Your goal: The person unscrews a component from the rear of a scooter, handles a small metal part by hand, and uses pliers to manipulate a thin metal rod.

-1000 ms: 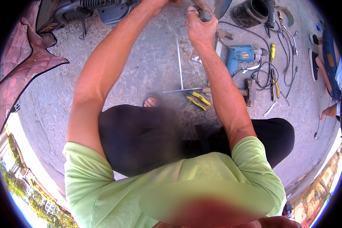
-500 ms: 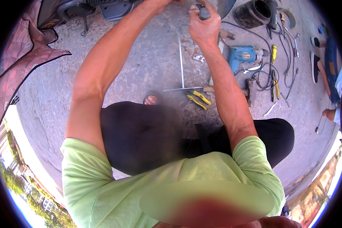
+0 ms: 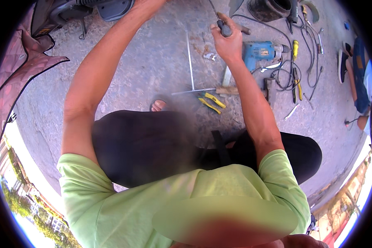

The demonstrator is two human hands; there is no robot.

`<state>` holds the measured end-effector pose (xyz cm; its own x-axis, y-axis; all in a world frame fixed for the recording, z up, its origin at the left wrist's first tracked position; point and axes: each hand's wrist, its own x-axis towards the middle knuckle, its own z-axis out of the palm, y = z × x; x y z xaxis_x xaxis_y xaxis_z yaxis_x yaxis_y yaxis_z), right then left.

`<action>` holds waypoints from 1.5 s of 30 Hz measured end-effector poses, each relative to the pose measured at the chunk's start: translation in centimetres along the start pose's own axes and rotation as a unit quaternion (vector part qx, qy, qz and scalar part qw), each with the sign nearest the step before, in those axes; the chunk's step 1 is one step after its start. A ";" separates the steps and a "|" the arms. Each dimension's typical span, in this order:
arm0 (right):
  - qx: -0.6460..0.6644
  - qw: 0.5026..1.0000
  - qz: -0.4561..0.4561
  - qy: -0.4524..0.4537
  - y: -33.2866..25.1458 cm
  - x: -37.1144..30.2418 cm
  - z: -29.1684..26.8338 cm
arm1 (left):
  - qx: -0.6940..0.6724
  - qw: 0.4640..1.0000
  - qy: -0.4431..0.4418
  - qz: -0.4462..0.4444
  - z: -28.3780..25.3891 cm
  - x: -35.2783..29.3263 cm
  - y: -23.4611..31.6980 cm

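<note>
My right hand (image 3: 229,41) is closed around the dark handle of a screwdriver (image 3: 224,28). Its thin shaft slants up and to the left, past the top edge of the picture. At the upper edge my left hand (image 3: 151,5) reaches toward the dark vehicle part (image 3: 111,10); its fingers are cut off from view. Below and left of my right hand, a long T-handled metal rod (image 3: 189,62) lies on the ground. Yellow-handled pliers (image 3: 212,102) rest near its crossbar, beside a wooden-handled hammer (image 3: 270,89) partly covered by my right forearm.
A blue power drill (image 3: 260,51) lies right of my right hand, with cables (image 3: 314,62) around it. Farther right are a yellow-handled screwdriver (image 3: 295,49) and a small wrench (image 3: 292,112). A dark round container (image 3: 270,9) stands behind. Another person's leg (image 3: 359,70) shows at right.
My hands have moved apart: the left went up and left, the right slightly down and right. The screwdriver's shaft now shows. The view has shifted a little.
</note>
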<state>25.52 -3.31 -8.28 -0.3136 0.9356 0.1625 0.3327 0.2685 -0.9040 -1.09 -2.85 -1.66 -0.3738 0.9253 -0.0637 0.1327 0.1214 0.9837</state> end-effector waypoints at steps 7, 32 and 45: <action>-0.232 0.968 0.044 -0.086 5.2 -3.9 -3.5 | 0.282 0.940 0.004 0.190 0.3 -4.8 -1.5; -0.312 0.937 0.034 -0.150 2.9 -4.5 -2.3 | 0.493 0.848 -0.157 0.118 8.4 -10.6 -14.2; -0.192 0.949 0.137 -0.211 4.3 -4.5 -2.2 | 0.523 0.828 -0.197 0.059 8.4 -10.1 -13.5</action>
<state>30.32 -5.86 -12.04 -0.4688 0.8295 -0.3036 0.7276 0.1677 -0.6652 8.58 -10.81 -15.66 -0.0020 0.9731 -0.2302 0.9452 0.0770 0.3174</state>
